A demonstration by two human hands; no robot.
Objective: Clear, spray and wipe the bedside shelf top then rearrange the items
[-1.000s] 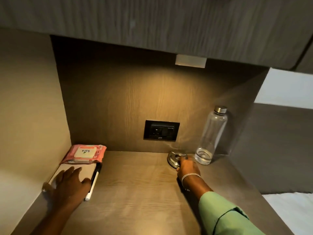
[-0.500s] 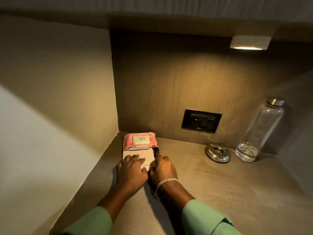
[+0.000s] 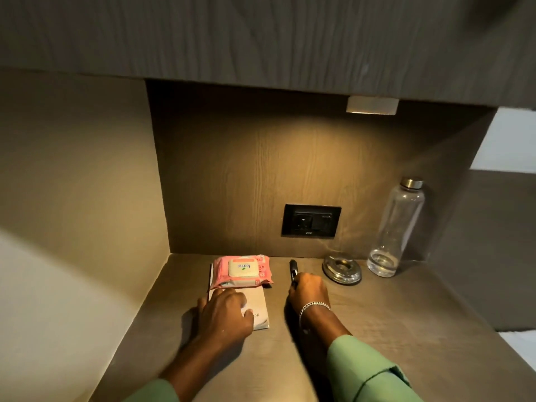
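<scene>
Right hand (image 3: pixel 308 288) fingers pinch the slim black pen (image 3: pixel 293 269), light and rigid; left hand (image 3: pixel 224 310) fingers press flat on the thin beige notebook (image 3: pixel 258 304) near the shelf's (image 3: pixel 406 329) back-left corner.

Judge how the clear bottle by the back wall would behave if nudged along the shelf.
The bottle is tall and narrow, so it probably tips easily. It holds only a little water at the bottom, so it is likely light. It looks like glass, so possibly fragile.

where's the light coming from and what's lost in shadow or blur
Head view: a small warm under-cabinet lamp lights the wood back panel; the clear glass bottle shows glare; the forearms' shadows darken the shelf top; the top right corner is smeared.
</scene>
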